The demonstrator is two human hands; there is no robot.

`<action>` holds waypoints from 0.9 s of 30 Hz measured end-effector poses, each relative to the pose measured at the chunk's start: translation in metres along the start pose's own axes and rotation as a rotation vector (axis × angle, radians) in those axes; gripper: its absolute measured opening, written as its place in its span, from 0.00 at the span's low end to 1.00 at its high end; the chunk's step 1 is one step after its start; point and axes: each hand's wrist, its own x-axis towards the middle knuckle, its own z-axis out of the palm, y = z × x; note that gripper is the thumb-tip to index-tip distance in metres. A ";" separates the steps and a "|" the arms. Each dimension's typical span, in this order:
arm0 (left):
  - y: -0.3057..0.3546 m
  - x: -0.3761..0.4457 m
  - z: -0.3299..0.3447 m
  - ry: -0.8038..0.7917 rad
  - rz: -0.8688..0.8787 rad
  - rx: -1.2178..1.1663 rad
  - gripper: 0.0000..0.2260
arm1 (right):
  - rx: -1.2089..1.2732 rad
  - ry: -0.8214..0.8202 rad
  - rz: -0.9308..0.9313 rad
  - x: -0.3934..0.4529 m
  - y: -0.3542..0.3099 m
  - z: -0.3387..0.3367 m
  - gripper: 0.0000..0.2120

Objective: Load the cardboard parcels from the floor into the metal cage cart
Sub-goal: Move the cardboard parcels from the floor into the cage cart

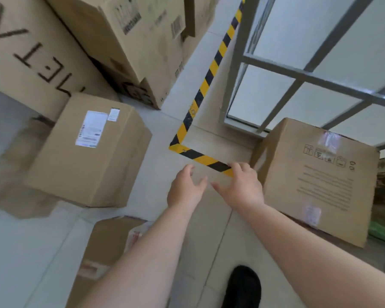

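Cardboard parcels (87, 150) crowd the floor (20, 252); our left hand (185, 190) and right hand (240, 185) hover empty, fingers spread; we risk tripping while reaching.

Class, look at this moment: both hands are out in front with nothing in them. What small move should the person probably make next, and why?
Probably swing both hands right and take hold of the box with printed symbols. The left hand and right hand are open and empty above the floor, and that box lies closest to the right hand, right beside the metal cage cart.
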 end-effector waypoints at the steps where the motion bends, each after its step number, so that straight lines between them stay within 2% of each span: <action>1: -0.021 -0.006 -0.021 0.030 -0.038 -0.003 0.23 | -0.030 -0.056 -0.077 -0.007 -0.030 0.013 0.32; 4: -0.091 -0.023 -0.076 0.127 -0.173 -0.081 0.22 | -0.078 -0.215 -0.188 -0.033 -0.104 0.055 0.32; 7: -0.167 -0.048 -0.121 0.190 -0.305 -0.047 0.21 | -0.073 -0.347 -0.135 -0.059 -0.142 0.105 0.33; 10: -0.237 -0.067 -0.146 0.181 -0.425 0.011 0.23 | 0.013 -0.403 0.101 -0.078 -0.146 0.158 0.37; 15: -0.310 -0.066 -0.140 0.094 -0.540 0.015 0.28 | 0.175 -0.382 0.575 -0.097 -0.111 0.231 0.53; 17: -0.325 -0.058 -0.131 0.058 -0.581 -0.011 0.27 | 0.216 -0.398 0.683 -0.102 -0.096 0.252 0.50; 20: -0.339 -0.044 -0.115 0.056 -0.654 -0.108 0.28 | 0.336 -0.429 0.730 -0.107 -0.082 0.271 0.44; 24: -0.346 -0.033 -0.103 0.094 -0.725 -0.134 0.29 | 0.515 -0.304 0.761 -0.106 -0.074 0.278 0.38; 27: -0.341 -0.034 -0.101 0.103 -0.728 -0.186 0.32 | 0.545 -0.253 0.706 -0.104 -0.074 0.272 0.35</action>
